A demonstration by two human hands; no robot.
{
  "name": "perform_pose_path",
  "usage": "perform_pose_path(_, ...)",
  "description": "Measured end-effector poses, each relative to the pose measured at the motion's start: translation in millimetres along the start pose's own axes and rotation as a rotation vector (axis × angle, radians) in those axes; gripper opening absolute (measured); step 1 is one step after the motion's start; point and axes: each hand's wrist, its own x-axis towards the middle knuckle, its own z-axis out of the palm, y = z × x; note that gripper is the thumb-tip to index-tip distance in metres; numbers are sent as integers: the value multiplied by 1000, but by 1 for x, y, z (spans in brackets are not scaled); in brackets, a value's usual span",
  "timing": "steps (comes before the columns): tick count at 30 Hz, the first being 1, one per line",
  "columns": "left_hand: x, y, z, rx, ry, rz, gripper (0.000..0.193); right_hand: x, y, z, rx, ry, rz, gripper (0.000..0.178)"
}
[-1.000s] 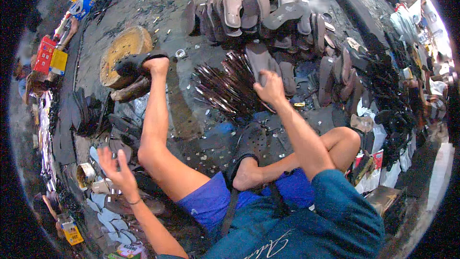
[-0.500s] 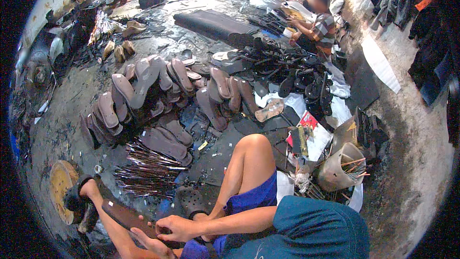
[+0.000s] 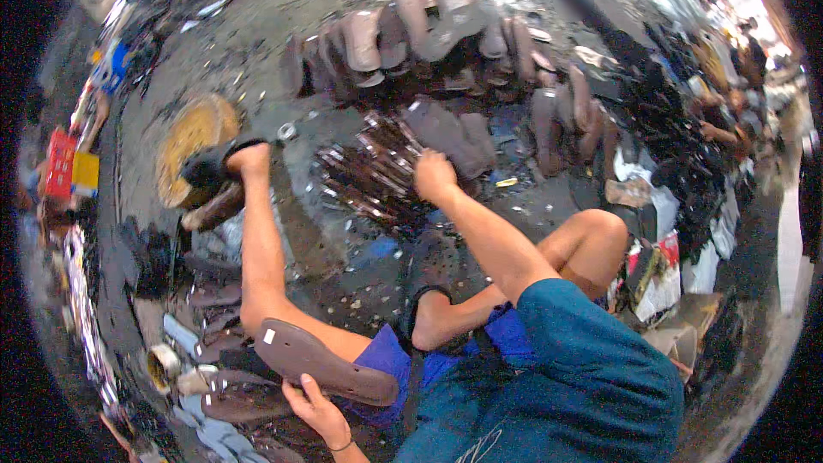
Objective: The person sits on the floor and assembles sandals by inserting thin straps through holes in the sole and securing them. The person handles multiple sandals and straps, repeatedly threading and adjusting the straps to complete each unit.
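Observation:
A dark brown sandal sole (image 3: 321, 364) with a small white sticker lies across my left thigh. My left hand (image 3: 319, 411) grips its lower edge, thumb and fingers against the rim. Out ahead, my right hand (image 3: 435, 177) is at the right side of a pile of thin, shiny dark strips (image 3: 364, 173) on the floor. Its fingers look curled, but blur and the hand itself hide what they hold, if anything. Stacked flat soles (image 3: 467, 141) lie just beyond that hand.
A long row of standing brown soles (image 3: 390, 39) stretches across the floor ahead. A round wooden block (image 3: 193, 141) stands by my left foot. More soles (image 3: 244, 403) lie at my left, next to a roll of tape (image 3: 161, 362). A bucket (image 3: 681, 343) stands at right.
My view has swung to the left. My right hand has left the sole and reached forward to the strips; the left hand still has the sole, now across my thigh.

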Motion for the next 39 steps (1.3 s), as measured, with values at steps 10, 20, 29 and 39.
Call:
perform_pose_path(10, -5, 12, -17, 433, 99, 302, 55, -25, 12, -47, 663, -161, 111, 34)
perform_pose_path(20, 50, 57, 152, -59, -676, 174, 40, -114, -26, -127, 1309, -409, 70, 30)
perform_pose_path(29, 82, 73, 162, -444, -491, 135, 47, -221, -46, -159, 1432, -670, -35, 26)
perform_pose_path(39, 80, 60, 138, -555, -540, -49, 40, -225, -53, -169, 1686, -1045, 313, 24)
